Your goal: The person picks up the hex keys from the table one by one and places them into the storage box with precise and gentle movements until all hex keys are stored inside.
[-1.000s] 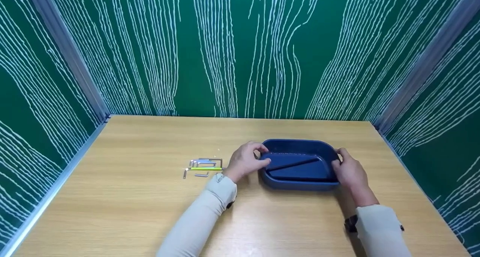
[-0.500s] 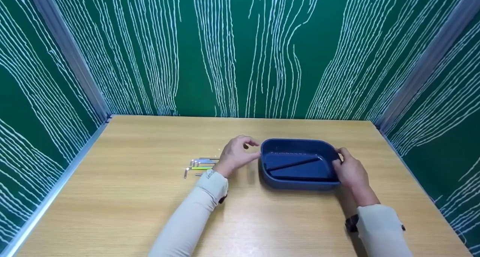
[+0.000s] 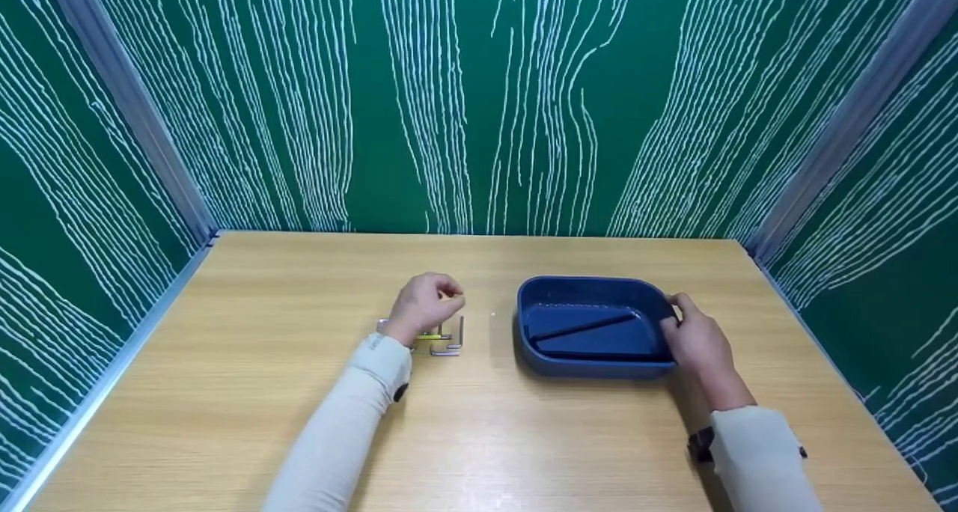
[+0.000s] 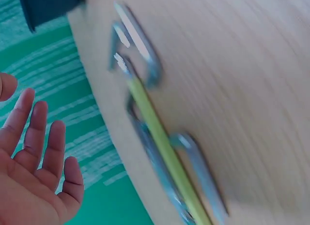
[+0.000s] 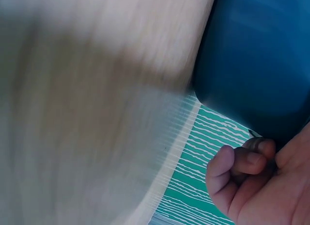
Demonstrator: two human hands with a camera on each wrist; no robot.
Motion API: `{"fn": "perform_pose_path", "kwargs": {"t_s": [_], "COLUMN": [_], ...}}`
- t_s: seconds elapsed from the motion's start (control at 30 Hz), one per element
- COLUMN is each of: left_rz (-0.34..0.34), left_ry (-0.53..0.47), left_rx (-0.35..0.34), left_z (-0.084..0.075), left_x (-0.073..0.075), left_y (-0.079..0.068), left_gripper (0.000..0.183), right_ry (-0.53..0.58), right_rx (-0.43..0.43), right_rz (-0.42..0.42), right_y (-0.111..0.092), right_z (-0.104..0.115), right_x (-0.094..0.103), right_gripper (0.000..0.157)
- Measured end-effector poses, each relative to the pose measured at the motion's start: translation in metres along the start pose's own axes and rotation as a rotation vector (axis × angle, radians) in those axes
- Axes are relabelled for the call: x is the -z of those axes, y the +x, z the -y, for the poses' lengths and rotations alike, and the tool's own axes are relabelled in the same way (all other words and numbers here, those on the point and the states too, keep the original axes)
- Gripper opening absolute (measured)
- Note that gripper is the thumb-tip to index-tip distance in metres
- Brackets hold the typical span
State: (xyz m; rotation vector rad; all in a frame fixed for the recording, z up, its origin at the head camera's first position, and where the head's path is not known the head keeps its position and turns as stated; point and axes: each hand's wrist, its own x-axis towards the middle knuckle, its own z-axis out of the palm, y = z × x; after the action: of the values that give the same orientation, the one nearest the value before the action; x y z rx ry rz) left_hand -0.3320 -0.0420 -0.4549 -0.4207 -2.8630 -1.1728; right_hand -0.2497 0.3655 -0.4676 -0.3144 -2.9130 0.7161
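Observation:
Several L-shaped hex keys lie on the table left of centre, one with a yellow-green shaft (image 4: pixel 157 138) among silver ones such as a short hex key (image 3: pixel 445 353). My left hand (image 3: pixel 426 300) hovers over them and hides part of the group. Its fingers (image 4: pixel 53 147) are loosely bent, with nothing visible between them in the left wrist view. To the right stands a dark blue open box (image 3: pixel 599 370) with slanted black dividers inside. My right hand (image 3: pixel 701 347) grips its right end, thumb at the rim; in the right wrist view its fingers (image 5: pixel 223 172) curl beside the wall.
The wooden table (image 3: pixel 524 437) ends at a green back panel (image 3: pixel 494 108) with white wavy lines. Similar panels and grey posts (image 3: pixel 138 100) close off both sides. Bare tabletop lies between the hex keys and the box.
My left hand has left the box's left end and moved left, over the hex keys. My right hand stays at the box's right end, and the box has barely shifted.

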Motion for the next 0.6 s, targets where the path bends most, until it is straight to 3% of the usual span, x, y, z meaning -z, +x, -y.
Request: {"fn": "perform_pose_path", "kwargs": {"t_s": [0.27,0.43,0.6], "left_rz": [-0.022,-0.016,-0.003], "left_ry": [0.093,0.155,0.203], "left_rx": [0.116,0.127,0.126], "left_z": [0.024,0.033,0.037], "left_x": [0.005,0.003,0.000], "left_y": [-0.003,-0.005,-0.006], "left_gripper": [0.008,0.008,0.011], "right_ry": [0.012,0.019,0.004], "right_rx": [-0.021,-0.023,0.009], "right_rz": [0.035,0.042,-0.003], "right_y": [0.000,-0.001,-0.001], "right_z": [0.001,0.001,0.001], "right_x": [0.001,0.001,-0.001], "right_gripper": [0.042,0.042,0.039]}}
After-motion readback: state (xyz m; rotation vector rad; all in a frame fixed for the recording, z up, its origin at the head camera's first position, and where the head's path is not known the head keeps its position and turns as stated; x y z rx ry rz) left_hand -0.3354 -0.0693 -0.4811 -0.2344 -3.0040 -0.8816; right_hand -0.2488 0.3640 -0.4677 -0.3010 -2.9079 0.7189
